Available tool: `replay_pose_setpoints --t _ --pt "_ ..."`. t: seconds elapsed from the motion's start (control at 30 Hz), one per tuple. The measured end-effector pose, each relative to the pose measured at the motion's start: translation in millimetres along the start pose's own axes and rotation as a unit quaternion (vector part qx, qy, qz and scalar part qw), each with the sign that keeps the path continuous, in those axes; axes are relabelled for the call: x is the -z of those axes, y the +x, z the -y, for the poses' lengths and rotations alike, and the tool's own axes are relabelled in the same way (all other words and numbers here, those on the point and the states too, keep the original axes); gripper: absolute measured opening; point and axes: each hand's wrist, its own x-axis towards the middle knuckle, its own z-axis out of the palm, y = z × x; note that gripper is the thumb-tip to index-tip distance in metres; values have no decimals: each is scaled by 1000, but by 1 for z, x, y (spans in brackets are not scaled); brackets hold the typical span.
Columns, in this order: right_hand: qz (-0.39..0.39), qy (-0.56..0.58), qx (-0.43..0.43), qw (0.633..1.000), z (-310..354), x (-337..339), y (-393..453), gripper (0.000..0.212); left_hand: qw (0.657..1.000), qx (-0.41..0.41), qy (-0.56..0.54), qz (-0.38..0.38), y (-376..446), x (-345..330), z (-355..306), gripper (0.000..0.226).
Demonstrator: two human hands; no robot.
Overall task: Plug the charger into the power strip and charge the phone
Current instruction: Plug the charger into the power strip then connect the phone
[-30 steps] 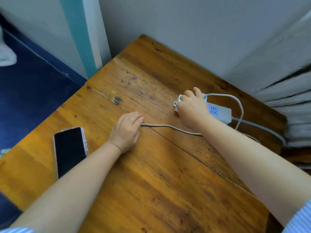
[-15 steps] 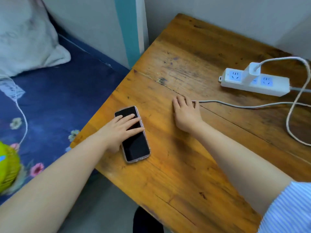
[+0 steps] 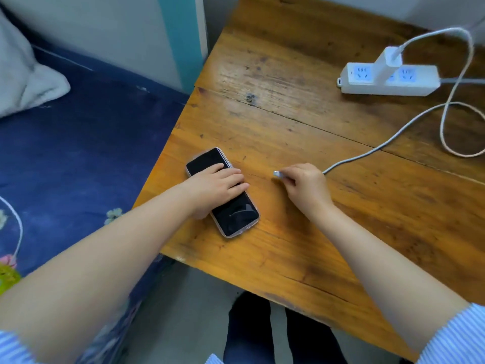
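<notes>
Two hands are at work on the wooden table (image 3: 288, 258): the left hand (image 3: 217, 186) is laid flat, fingers together, across the smartphone (image 3: 231, 206) near the table's left edge, apparently to keep it from sliding, while the cable's connector (image 3: 277, 174) is pinched between the right hand's (image 3: 305, 183) thumb and forefinger, tip aimed toward the phone but not yet touching it. The white charger (image 3: 388, 64) is already seated upright in the power strip (image 3: 388, 80) at the far right, so only the phone-end connection is judged to be left.

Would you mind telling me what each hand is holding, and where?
The right hand pinches the charging cable just behind its connector tip. The left hand lies across the phone mid-body.
</notes>
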Motion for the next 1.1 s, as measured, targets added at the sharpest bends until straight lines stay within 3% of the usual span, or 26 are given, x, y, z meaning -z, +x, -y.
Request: replay_pose_setpoints --t 0.1,0.33,1.1 --pt "-19 35 24 999 3 10 -28 9 999 21 -28 -12 2 0 -2 92" --pt "-49 83 44 994 15 25 -53 12 968 101 -185 -135 -4 9 -5 95" --pt "-54 98 35 993 1 53 -53 12 938 147 -262 -171 -6 27 -39 96"
